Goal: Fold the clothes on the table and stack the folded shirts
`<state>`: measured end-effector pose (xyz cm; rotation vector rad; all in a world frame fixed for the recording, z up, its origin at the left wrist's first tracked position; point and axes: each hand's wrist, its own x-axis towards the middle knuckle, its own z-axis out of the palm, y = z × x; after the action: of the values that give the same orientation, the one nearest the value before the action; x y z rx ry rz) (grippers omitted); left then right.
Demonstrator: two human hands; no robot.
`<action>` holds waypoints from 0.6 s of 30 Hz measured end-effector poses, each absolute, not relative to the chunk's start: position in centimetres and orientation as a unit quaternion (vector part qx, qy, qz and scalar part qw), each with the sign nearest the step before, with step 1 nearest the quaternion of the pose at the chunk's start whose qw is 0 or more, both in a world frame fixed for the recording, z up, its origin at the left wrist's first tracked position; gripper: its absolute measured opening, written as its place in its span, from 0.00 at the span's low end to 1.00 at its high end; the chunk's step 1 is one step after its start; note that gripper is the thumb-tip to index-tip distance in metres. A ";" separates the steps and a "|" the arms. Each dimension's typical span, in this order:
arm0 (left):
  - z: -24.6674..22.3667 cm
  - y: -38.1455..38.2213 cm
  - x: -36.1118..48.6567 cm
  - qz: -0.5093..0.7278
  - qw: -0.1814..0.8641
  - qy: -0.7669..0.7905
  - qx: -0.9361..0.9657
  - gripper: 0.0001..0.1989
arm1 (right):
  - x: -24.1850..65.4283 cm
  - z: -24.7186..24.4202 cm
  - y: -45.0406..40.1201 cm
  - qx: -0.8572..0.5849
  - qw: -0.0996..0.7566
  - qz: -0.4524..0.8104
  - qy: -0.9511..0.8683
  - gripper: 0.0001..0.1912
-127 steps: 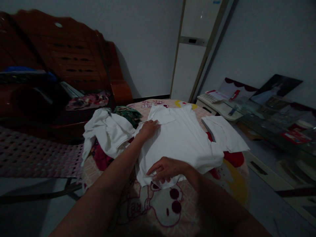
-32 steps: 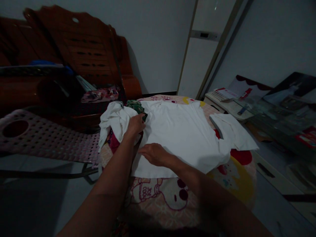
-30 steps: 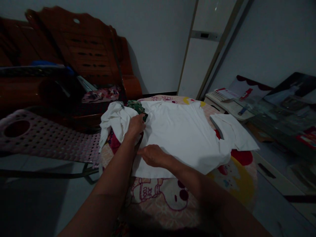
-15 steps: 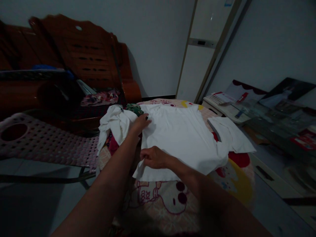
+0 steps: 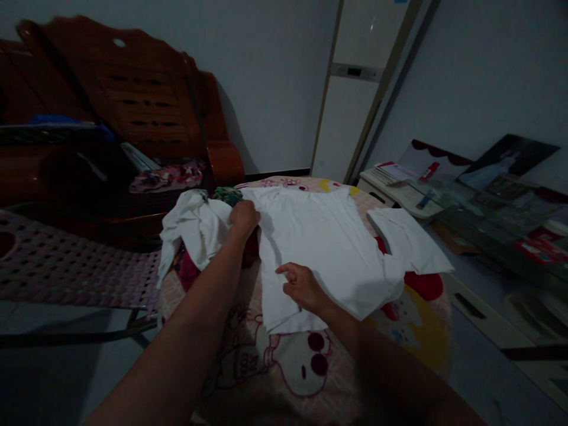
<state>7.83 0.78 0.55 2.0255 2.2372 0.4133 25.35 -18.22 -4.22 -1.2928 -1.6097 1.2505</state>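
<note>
A white shirt (image 5: 323,248) lies spread on a round table with a patterned cloth (image 5: 290,373). Its left side is folded inward in a strip that runs down to the lower edge. My left hand (image 5: 245,218) is closed at the shirt's upper left edge, its fingertips hidden, with fabric at its knuckles. Over the lower left part of the shirt is my right hand (image 5: 304,288), its index finger and thumb apart and nothing between them. Left of my left hand sits a crumpled white garment (image 5: 197,228) on darker clothes.
A folded white garment (image 5: 408,239) lies at the table's right side. A woven chair (image 5: 89,263) stands left, before a carved wooden bench (image 5: 146,100). At the right are a glass-topped cabinet (image 5: 479,207) and a tall white appliance (image 5: 348,112) by the wall.
My right hand has let go of the shirt's lower left edge and moved right. That edge now lies folded inward. My left hand has closed at the upper left edge. The view has shifted slightly.
</note>
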 end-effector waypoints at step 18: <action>-0.3 1.8 8.4 0.115 0.069 0.700 0.701 0.26 | 25.4 -4.8 -18.1 -0.480 0.343 0.512 -0.624 0.26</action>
<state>8.42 1.84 -0.33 2.1117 2.1082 0.3470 25.36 -18.15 -4.84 -1.2479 -1.6225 1.3311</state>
